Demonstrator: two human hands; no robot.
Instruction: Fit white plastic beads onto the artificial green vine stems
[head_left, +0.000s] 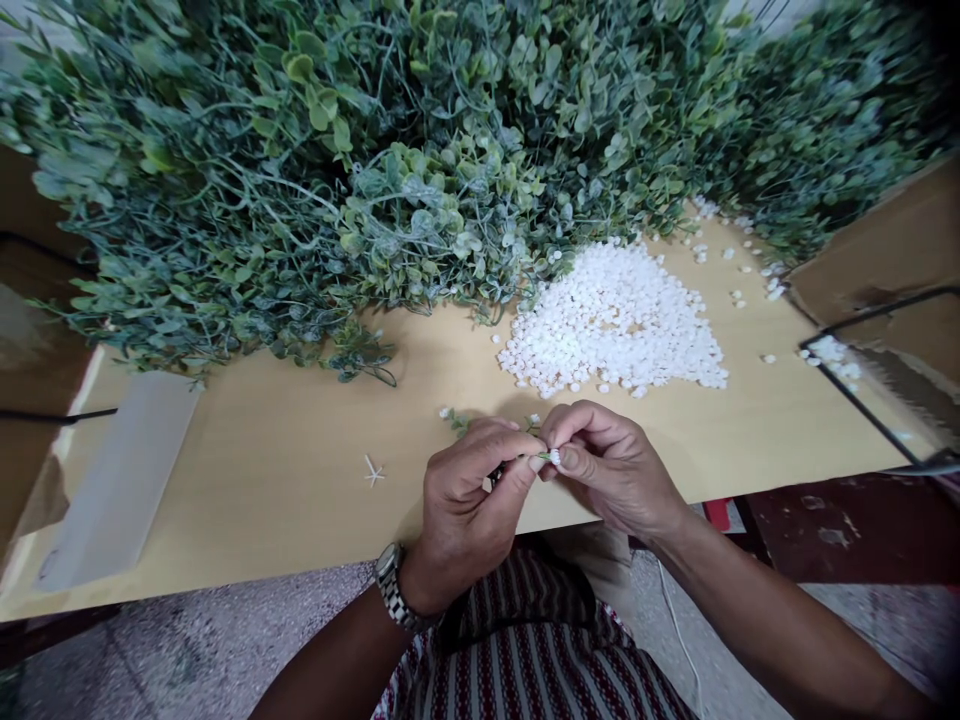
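Observation:
My left hand [474, 490] is closed in a pinch on the stem of a small artificial green sprig [457, 424]. Leaves and a white tip of it stick out beyond the fingers; the rest is hidden by the hand. Between thumb and finger, my right hand [619, 470] pinches a tiny white flower head [555, 456], which touches the green stem tip at the left fingertips. Both hands meet just above the front edge of the table [285, 500]. Behind them lies a wide pile of small white flower heads [615, 325].
Bushy artificial greenery [420, 180] fills the back of the table. A loose sprig [356, 352] and a small white star-shaped piece [373, 471] lie to the left, near a translucent plastic strip [124, 490]. Cardboard [885, 240] and a black metal frame [862, 415] stand at the right.

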